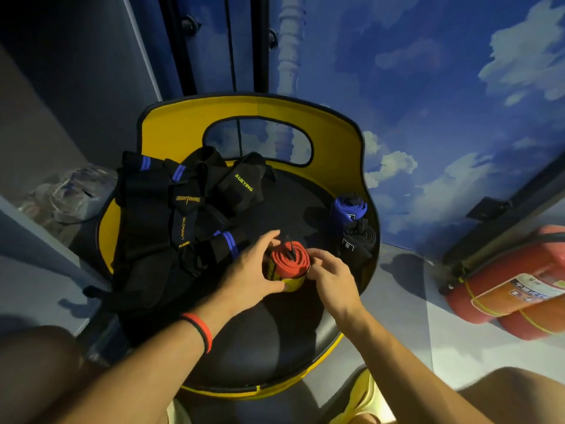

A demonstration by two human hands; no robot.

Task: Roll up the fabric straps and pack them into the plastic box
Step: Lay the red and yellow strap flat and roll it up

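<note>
On the yellow chair's black seat (290, 209), my left hand (247, 270) and right hand (331, 278) clench the red strap roll (289, 260). Blue roll (348, 209) and black roll (359, 240) stand finished behind it; loose straps (171, 209) remain, no box visible.

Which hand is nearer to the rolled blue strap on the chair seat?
The right hand. It grips the right side of the red roll, below and left of the blue strap. The left hand grips the red roll's far left side, farther away.
</note>
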